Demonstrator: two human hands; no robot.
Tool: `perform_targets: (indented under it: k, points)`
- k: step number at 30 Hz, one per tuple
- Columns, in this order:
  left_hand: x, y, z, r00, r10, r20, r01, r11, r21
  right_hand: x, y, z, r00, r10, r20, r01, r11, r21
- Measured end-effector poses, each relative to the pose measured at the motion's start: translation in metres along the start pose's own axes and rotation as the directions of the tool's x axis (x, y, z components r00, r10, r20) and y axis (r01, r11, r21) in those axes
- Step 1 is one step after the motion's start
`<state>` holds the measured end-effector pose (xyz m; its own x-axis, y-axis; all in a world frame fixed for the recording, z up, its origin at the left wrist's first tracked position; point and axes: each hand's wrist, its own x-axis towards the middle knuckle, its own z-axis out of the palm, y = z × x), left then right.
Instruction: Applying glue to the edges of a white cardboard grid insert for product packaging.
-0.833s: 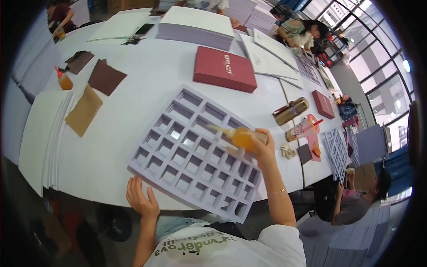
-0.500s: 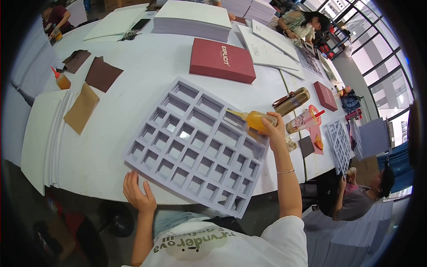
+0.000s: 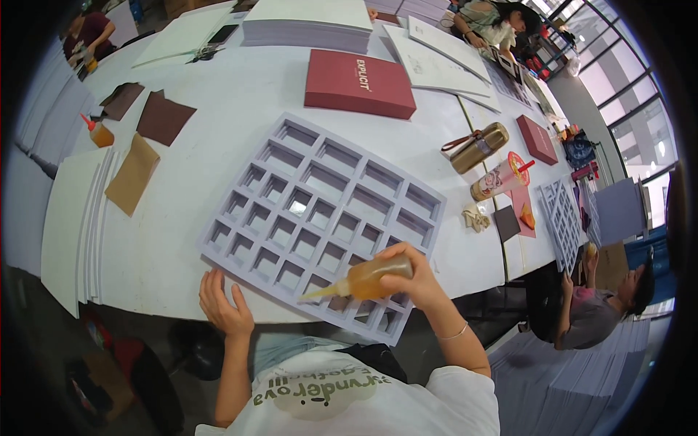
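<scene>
A large lilac foam grid tray (image 3: 240, 251) with several square and oblong cells lies on the white table (image 3: 240, 94) in front of me. My right hand (image 3: 414, 272) grips a squeeze bottle of amber glue (image 3: 363, 280), held sideways over the tray's near edge with its nozzle pointing left. My left hand (image 3: 222, 305) rests flat with fingers spread on the table edge, just touching the tray's near left corner.
A dark red box (image 3: 358, 81), brown card pieces (image 3: 163, 116), a second glue bottle (image 3: 98, 132) and white board stacks (image 3: 73, 225) lie around. To the right are a metal flask (image 3: 476, 147), a drink cup (image 3: 498, 178) and another grid piece (image 3: 561, 221). A seated person (image 3: 600, 309) works at right.
My right hand has brought the glue bottle from the tray's far right side down to its near edge, with the nozzle still pointing left. The left hand stays by the near left corner.
</scene>
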<state>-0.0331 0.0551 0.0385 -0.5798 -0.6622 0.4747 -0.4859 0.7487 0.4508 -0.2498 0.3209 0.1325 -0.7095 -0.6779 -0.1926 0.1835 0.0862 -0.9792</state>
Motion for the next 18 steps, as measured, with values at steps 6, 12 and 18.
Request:
perform_targets:
  k: [6, 12, 18]
  points:
    - [-0.005, -0.007, -0.002, 0.999, 0.009, -0.043, -0.009, 1.000, 0.012, 0.022, -0.016, -0.099, 0.867, -0.119, -0.483, 0.149, 0.989, 0.024]
    - [-0.006, -0.008, 0.002, 0.999, 0.020, -0.045, -0.020, 1.000, 0.003, 0.039, -0.018, -0.157, 0.813, -0.164, -0.559, 0.107, 0.985, -0.133]
    - [-0.005, -0.006, 0.004, 0.999, 0.013, -0.044, -0.013, 1.000, -0.008, 0.028, -0.014, -0.156, 0.867, -0.101, -0.489, 0.052, 0.992, -0.113]
